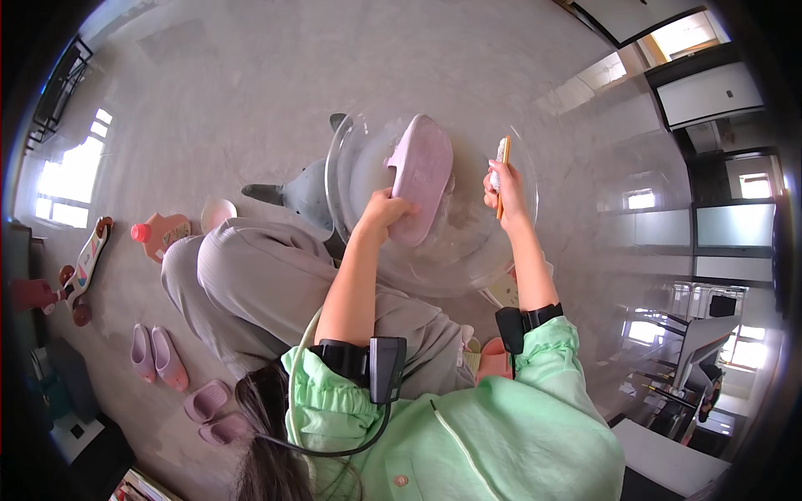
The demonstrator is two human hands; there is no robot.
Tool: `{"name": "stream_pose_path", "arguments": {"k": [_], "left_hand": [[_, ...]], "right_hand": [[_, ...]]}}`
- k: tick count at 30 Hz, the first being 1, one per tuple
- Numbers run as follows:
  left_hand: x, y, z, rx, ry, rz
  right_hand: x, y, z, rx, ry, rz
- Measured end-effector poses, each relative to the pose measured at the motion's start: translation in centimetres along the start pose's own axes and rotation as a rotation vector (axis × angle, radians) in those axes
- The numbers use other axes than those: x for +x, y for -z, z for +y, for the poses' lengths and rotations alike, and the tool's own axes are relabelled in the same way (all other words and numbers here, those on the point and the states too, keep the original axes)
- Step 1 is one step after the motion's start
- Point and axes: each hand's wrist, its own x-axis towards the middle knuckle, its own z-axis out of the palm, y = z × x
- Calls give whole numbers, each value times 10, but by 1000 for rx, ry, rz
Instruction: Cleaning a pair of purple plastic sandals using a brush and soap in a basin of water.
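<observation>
My left hand (390,216) grips a pink slipper (423,175) by its side and tilts it up, its flat face towards me, above a clear round plastic basin (401,285). Cloudy water (467,194) shows in the basin under the slipper. At the basin's right side, my right hand (509,191) is closed around a scrub brush (505,150) with an orange-yellow back and whitish bristles, held upright and apart from the slipper.
A grey shark-shaped thing (310,191) lies against the basin's left side. Left of my knees are a pink bottle with a red cap (166,235), a small dish (218,215), a skateboard (88,266), purple shoes (160,360) and mauve slippers (213,413). Coral slippers (495,359) lie below the basin.
</observation>
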Motion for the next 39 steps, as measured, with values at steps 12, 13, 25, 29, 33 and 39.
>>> {"name": "stream_pose_path", "arguments": {"k": [12,13,25,29,33,39], "left_hand": [[-1,-2,2,-10,65,-185],[-1,-1,1,-3,64,-183],[0,0,-2,119,15,-267],[0,0,-3,127,-6,-259],[5,1,-6,232,70,-180],[-7,-7,3,237,78,-240]], "right_hand": [[10,16,13,103,48,80],[10,15,14,83,66,100],[2,0,-5,432,44,-179],[-6,-9,-22,302,101,-246],[-11,-19,-32,241,131,-307],[-20,-28,-37,109,159,-329]]}}
